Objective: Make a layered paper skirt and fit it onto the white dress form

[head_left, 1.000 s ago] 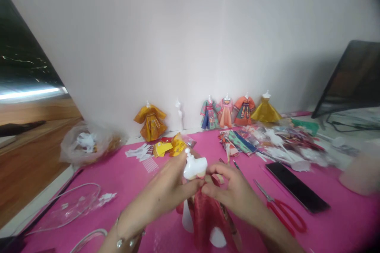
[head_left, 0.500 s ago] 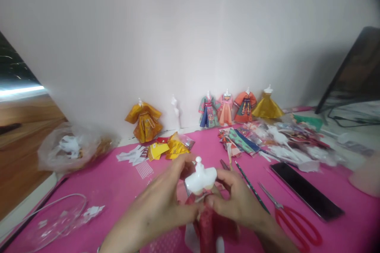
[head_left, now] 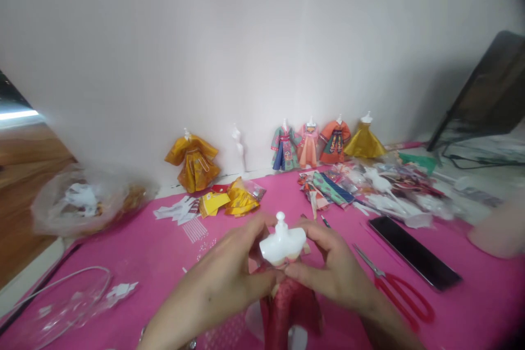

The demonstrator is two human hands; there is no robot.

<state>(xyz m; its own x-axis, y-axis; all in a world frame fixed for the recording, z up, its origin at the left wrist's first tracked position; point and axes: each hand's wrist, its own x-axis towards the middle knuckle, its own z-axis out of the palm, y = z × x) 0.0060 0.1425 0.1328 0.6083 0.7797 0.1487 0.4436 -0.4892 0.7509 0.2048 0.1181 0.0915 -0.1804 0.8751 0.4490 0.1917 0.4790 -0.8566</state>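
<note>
A small white mannequin (head_left: 283, 243) stands upright between my hands, its bare shoulders and knobbed neck on top. Dark red fabric (head_left: 283, 306) hangs from its chest downward. My left hand (head_left: 241, 268) is closed round the figure's left side, thumb pressed on the upper edge of the fabric. From the right, my right hand (head_left: 328, 262) grips the same edge, its thumb near the other thumb and its fingers behind the figure. The fingertips behind the mannequin are hidden.
Dressed miniature mannequins (head_left: 285, 147) lean along the wall, beside a bare one (head_left: 239, 147). Red-handled scissors (head_left: 404, 298) and a black phone (head_left: 414, 251) lie at right. Bagged pieces (head_left: 394, 191) are heaped behind them; a plastic bag (head_left: 82, 202) sits at far left.
The mannequin now stands straighter and has moved slightly right between my hands. My right thumb lies flatter along the fabric edge. The background has shifted a little left in view.
</note>
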